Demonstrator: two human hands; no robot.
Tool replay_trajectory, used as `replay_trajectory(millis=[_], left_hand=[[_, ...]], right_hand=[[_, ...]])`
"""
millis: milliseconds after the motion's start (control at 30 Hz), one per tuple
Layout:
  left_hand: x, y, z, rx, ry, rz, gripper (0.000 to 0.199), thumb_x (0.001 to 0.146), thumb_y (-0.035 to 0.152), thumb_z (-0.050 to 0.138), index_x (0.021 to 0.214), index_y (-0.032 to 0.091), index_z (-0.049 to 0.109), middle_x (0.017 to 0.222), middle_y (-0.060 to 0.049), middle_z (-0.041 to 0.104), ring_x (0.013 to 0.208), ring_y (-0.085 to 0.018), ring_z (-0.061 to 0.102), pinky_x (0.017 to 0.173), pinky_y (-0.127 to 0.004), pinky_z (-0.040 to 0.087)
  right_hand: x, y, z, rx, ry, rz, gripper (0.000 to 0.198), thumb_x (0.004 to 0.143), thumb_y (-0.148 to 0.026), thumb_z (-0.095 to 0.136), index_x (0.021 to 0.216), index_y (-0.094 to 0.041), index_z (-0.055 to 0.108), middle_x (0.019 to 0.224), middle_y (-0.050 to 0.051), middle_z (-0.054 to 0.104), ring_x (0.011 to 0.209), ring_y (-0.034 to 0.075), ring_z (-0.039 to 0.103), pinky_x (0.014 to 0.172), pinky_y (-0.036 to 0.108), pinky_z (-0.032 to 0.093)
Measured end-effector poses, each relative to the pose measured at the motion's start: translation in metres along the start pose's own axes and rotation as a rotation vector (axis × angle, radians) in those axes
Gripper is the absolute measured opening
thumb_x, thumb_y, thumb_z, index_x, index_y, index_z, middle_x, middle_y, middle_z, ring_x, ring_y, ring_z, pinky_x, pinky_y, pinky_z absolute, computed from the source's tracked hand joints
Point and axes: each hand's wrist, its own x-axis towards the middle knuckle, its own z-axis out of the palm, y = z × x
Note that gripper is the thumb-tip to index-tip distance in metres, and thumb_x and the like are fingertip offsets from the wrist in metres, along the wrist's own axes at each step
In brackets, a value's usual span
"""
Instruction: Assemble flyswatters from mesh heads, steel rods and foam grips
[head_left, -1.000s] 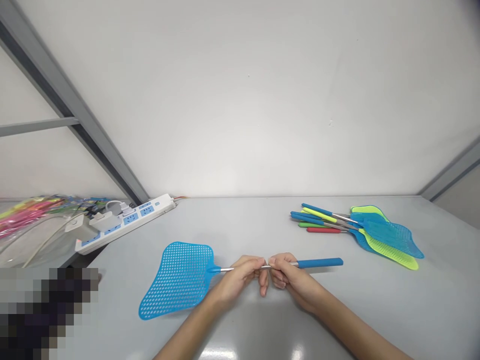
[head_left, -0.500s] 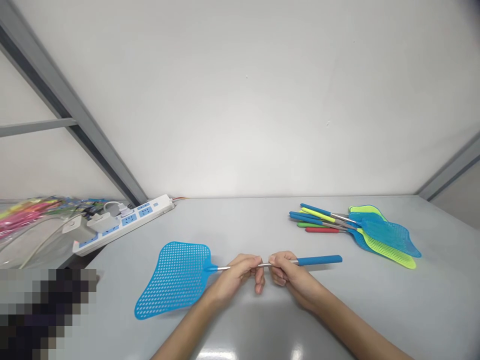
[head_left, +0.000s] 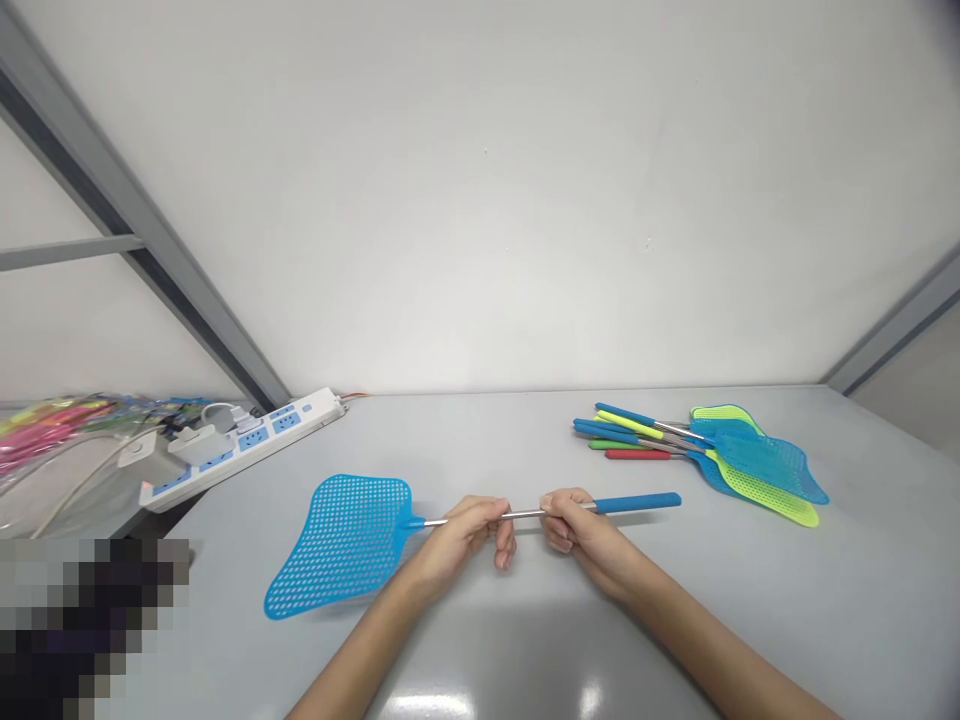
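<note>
A blue fly swatter (head_left: 341, 545) with a perforated head, a thin metal shaft and a blue handle is held crosswise in front of me. Its head points left and its handle right. My left hand (head_left: 469, 535) pinches the shaft between thumb and fingers, nearer the head. With thumb and curled fingers, my right hand (head_left: 574, 522) grips the shaft just beside the handle. A short stretch of bare metal shows between the two hands. At the right lies a pile of fly swatters (head_left: 765, 462) with blue and yellow-green heads, their handles blue, yellow, green and red.
A white power strip (head_left: 251, 445) with plugs in it lies at the left. Behind it is clear plastic packaging (head_left: 71, 430) with colourful contents. Grey metal posts flank the white wall behind the grey table (head_left: 480, 640). A pixelated dark patch covers the lower left corner.
My hands have moved apart along the shaft, the left one shifting left with the swatter's head. More metal now shows between them, and the swatter sits slightly higher in view.
</note>
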Motion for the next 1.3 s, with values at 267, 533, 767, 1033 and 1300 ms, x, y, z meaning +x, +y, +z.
replay_trajectory(millis=[267, 533, 767, 1033, 1300], left_hand=[[0.000, 0.001, -0.002, 0.007, 0.003, 0.011, 0.037, 0.081, 0.030, 0.035, 0.050, 0.014, 0.049, 0.045, -0.002, 0.049, 0.052, -0.014, 0.048, 0.062, -0.027, 0.035], [0.000, 0.001, -0.004, 0.024, 0.001, 0.016, 0.037, 0.081, 0.030, 0.034, 0.050, 0.014, 0.048, 0.045, -0.002, 0.049, 0.052, -0.014, 0.048, 0.062, -0.027, 0.035], [-0.001, 0.004, -0.006, 0.022, 0.010, -0.006, 0.037, 0.080, 0.031, 0.034, 0.050, 0.014, 0.048, 0.045, -0.002, 0.048, 0.053, -0.014, 0.048, 0.062, -0.027, 0.035], [-0.002, 0.005, -0.005, 0.022, 0.013, 0.000, 0.037, 0.080, 0.031, 0.035, 0.050, 0.015, 0.047, 0.045, -0.001, 0.048, 0.052, -0.014, 0.047, 0.062, -0.027, 0.034], [-0.002, 0.006, -0.007, 0.013, 0.005, 0.001, 0.036, 0.081, 0.029, 0.034, 0.050, 0.015, 0.045, 0.044, -0.001, 0.046, 0.051, -0.013, 0.047, 0.060, -0.027, 0.034]], right_hand=[[0.000, -0.005, -0.004, -0.008, -0.022, 0.011, 0.034, 0.073, -0.024, 0.042, 0.043, -0.016, 0.030, 0.041, -0.006, 0.025, 0.040, 0.005, 0.022, 0.045, 0.025, 0.014], [0.000, -0.007, -0.004, -0.019, -0.009, 0.012, 0.034, 0.073, -0.025, 0.043, 0.043, -0.017, 0.030, 0.043, -0.006, 0.025, 0.040, 0.006, 0.022, 0.045, 0.025, 0.015], [0.000, -0.010, -0.005, -0.044, -0.002, 0.024, 0.034, 0.074, -0.026, 0.042, 0.043, -0.017, 0.030, 0.042, -0.006, 0.025, 0.040, 0.006, 0.022, 0.044, 0.025, 0.016], [0.000, -0.011, -0.005, -0.041, -0.003, 0.022, 0.035, 0.074, -0.026, 0.043, 0.042, -0.017, 0.031, 0.041, -0.006, 0.024, 0.040, 0.006, 0.022, 0.044, 0.025, 0.015], [0.000, -0.011, -0.005, -0.030, 0.002, 0.021, 0.035, 0.074, -0.024, 0.043, 0.042, -0.017, 0.032, 0.041, -0.006, 0.024, 0.040, 0.006, 0.022, 0.045, 0.025, 0.014]])
